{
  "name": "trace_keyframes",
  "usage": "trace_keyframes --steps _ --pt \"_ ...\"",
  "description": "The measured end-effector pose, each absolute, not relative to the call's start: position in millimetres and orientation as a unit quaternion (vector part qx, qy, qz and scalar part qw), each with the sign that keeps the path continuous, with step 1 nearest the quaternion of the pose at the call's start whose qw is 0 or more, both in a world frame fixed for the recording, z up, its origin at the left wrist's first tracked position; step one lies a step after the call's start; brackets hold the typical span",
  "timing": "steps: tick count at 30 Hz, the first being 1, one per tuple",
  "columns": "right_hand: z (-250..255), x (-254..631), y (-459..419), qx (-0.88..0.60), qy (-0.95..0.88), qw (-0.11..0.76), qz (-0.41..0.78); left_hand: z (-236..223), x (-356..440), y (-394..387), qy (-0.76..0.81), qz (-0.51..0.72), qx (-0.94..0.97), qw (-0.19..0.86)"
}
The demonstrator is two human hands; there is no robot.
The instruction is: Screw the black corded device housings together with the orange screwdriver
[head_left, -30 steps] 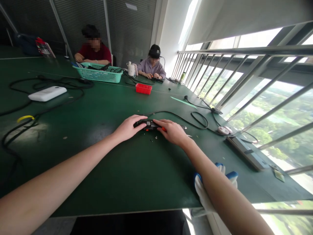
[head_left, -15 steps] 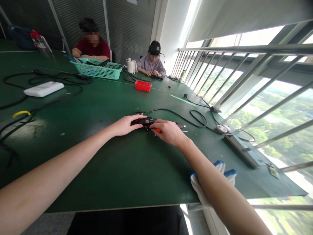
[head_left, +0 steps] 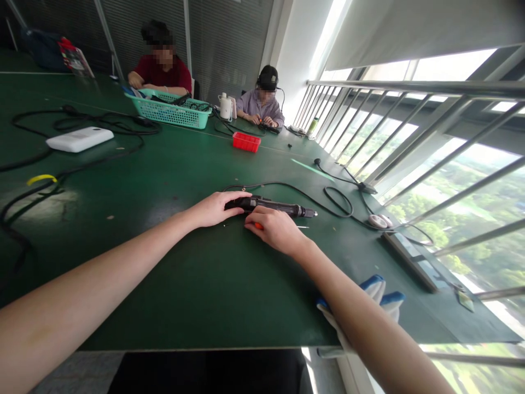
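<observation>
Nearest, to the right of and nearer than the power tool [head_left: 283, 207], a blue-and-white glove [head_left: 374, 287] lies partly beneath the right forearm, on the green table [head_left: 197, 301]. The right hand [head_left: 273, 227] is on the near side of the power tool, its grip narrow around the orange handle of a screwdriver [head_left: 258, 225]; the thin shaft emerges beyond the hand, beside the front of the power tool. The black power tool, the landmark here, lies lengthwise with its metal tip to the right. The left hand [head_left: 211, 210] holds its rear end, thumb on the near side and fingers over the far side.

For good control, the left grip is best firm and low, so that the body cannot roll; the right grip is best light, the screwdriver in line with whatever it meets. Whether its tip touches anything cannot be told.

Just beyond the power tool, a dark cable [head_left: 303, 193] curves away to the right. Farther off are a white device [head_left: 80, 139] to its left, a red tray [head_left: 246, 142] behind it, and a turquoise basket [head_left: 172, 115] behind and left. Farthest, two seated people work.
</observation>
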State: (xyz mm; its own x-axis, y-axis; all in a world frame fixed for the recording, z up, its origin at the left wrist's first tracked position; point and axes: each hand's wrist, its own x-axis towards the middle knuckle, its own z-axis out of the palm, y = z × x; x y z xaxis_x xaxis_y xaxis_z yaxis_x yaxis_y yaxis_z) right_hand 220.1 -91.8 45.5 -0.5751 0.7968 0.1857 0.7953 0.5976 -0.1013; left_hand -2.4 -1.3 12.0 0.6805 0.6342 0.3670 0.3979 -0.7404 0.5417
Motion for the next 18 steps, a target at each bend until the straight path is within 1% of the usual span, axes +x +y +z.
trace_keyframes --steps 3,9,15,18 --pt "48.8 219.5 -93.3 -0.449 -0.888 0.103 0.01 12.2 -1.5 -2.1 0.281 0.285 0.893 0.204" --pt "56.2 243.9 -85.7 -0.514 -0.829 0.22 0.01 13.8 1.3 -7.0 0.296 0.282 0.892 0.194" --pt "50.6 249.8 -80.0 -0.551 -0.787 0.277 -0.002 12.6 2.6 -11.1 0.304 0.278 0.893 0.179" --pt "47.0 244.4 -80.8 -0.542 -0.791 0.284 -0.001 13.1 3.3 -13.3 0.319 0.276 0.891 0.169"
